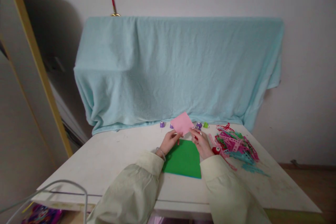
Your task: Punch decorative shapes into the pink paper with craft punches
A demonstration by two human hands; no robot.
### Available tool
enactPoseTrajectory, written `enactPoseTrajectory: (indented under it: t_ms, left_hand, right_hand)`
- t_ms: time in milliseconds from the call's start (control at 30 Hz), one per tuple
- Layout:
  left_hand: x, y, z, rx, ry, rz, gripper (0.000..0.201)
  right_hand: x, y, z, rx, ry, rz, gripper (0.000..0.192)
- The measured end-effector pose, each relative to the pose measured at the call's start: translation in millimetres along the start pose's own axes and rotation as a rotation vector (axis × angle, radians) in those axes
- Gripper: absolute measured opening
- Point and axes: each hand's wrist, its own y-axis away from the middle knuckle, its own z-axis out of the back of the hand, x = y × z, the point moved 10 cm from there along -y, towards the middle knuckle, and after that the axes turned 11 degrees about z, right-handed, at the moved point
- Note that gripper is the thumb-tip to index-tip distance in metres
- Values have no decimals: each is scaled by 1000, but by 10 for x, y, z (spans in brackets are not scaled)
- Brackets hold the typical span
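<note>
A square of pink paper is held up above the table, one corner pointing away from me. My left hand pinches its near left edge, and my right hand grips its right corner. Beneath both hands lies a green sheet, flat on the white table, with a thin blue edge showing along its near side. What else may lie under my fingers is hidden.
To the right is a heap of pink, teal, red and green punched strips. Small purple punches and a green one stand along the back. A red punch sits by my right wrist. A light blue cloth hangs behind.
</note>
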Motion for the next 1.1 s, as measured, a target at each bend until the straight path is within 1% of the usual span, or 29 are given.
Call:
enactPoseTrajectory:
  t_ms: [167, 367, 533, 733, 900, 1100]
  left_hand:
    - [67, -15, 40, -26, 12, 18, 44]
    - [144, -32, 114, -78, 2, 28, 44]
    - [167, -51, 146, -91, 0, 13, 44]
    - [187, -67, 157, -101, 8, 13, 45]
    - [182, -62, 148, -90, 0, 19, 45]
    - [178, -54, 148, -95, 6, 26, 45]
  right_hand:
    - [18, -31, 135, -87, 46, 23, 28]
    - [53, -22, 158, -111, 86, 33, 30]
    - [99, -14, 187, -135, 76, 51, 29]
    - [68, -4, 179, -89, 134, 20, 34]
    - [44, -20, 176, -88, 158, 14, 35]
    - [47, -33, 107, -41, 171, 12, 37]
